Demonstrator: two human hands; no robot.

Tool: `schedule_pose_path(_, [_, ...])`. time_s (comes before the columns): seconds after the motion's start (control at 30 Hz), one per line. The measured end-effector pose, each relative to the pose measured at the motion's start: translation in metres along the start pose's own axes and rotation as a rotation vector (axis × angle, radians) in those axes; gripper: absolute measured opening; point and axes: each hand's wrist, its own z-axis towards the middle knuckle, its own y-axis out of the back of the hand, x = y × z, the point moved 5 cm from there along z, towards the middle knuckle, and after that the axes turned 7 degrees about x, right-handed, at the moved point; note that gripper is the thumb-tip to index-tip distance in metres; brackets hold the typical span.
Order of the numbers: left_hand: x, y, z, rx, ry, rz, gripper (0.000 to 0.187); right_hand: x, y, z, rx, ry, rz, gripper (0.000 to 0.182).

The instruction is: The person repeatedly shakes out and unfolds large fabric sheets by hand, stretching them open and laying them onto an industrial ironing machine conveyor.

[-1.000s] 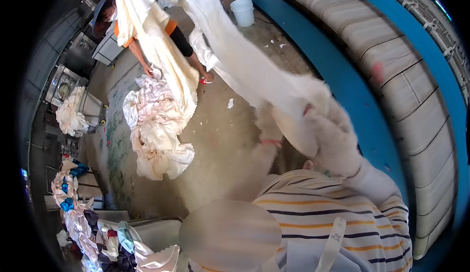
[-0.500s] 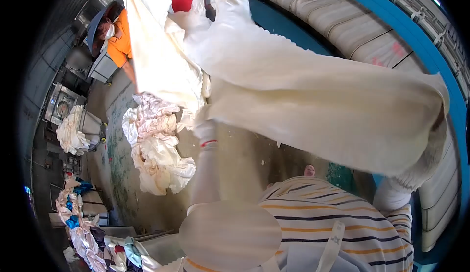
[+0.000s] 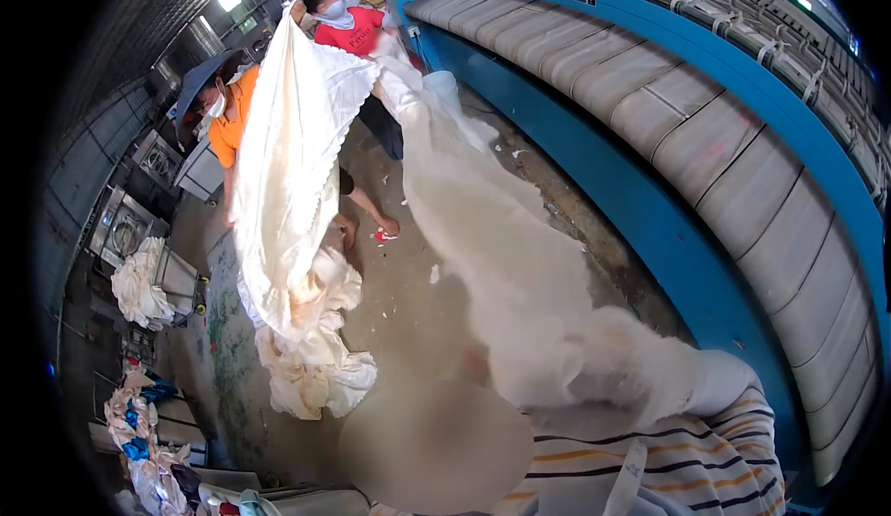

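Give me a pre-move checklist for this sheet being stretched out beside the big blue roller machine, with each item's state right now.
1. Wearer's grip on the near end of the cream sheet: cannot tell, both hands are buried in blurred cloth.
2. Far end held: ok, the person in the red shirt has it up by the machine.
3. Sheet off the floor: cannot tell, its middle sags low.
4. Sheet spread flat: not ok, it is bunched and twisted along its length.
5. Sheet clear of the blue roller machine: ok, it hangs beside it.
6. Floor path: not ok, a pile of linen lies there and the person in orange lifts another cloth.
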Motion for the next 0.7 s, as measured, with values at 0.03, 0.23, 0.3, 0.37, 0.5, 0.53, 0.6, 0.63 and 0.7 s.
schedule_pose_path(0.03, [0.005,0.006,-0.013,-0.004,0.023,-0.017,0.028,-0.004,0.007,-0.001,-0.069,-0.04,-0.016,0.013])
schedule_pose_path(0.23, [0.01,0.038,-0.067,-0.066,0.107,-0.059,0.028,-0.034,-0.041,0.017,0.483,-0.242,-0.275,0.008])
schedule_pose_path(0.3, [0.005,0.045,-0.067,-0.093,0.074,-0.043,0.028,-0.038,-0.053,0.01,0.374,-0.11,-0.253,0.01])
schedule_pose_path(0.37, [-0.003,0.049,-0.065,-0.119,0.015,-0.016,0.028,-0.043,-0.055,0.003,0.309,-0.042,-0.234,0.012])
schedule_pose_path(0.5, [-0.014,0.058,-0.074,-0.205,-0.006,-0.106,0.028,-0.068,-0.058,-0.014,0.279,-0.083,-0.229,0.017])
schedule_pose_path(0.53, [-0.014,0.058,-0.072,-0.238,0.112,-0.315,0.028,-0.076,-0.057,-0.017,0.298,-0.14,-0.224,0.018])
schedule_pose_path(0.6, [-0.018,0.054,-0.071,-0.353,0.35,-0.752,0.028,-0.083,-0.045,-0.022,0.322,-0.185,-0.363,0.015])
schedule_pose_path(0.63, [-0.051,0.078,-0.06,-0.418,0.238,-0.396,0.029,-0.074,-0.022,-0.013,0.317,-0.171,-0.511,0.012])
schedule_pose_path(0.7, [-0.09,0.103,-0.025,-0.422,0.05,-0.113,0.031,-0.073,-0.014,-0.015,0.308,-0.155,-0.644,0.01])
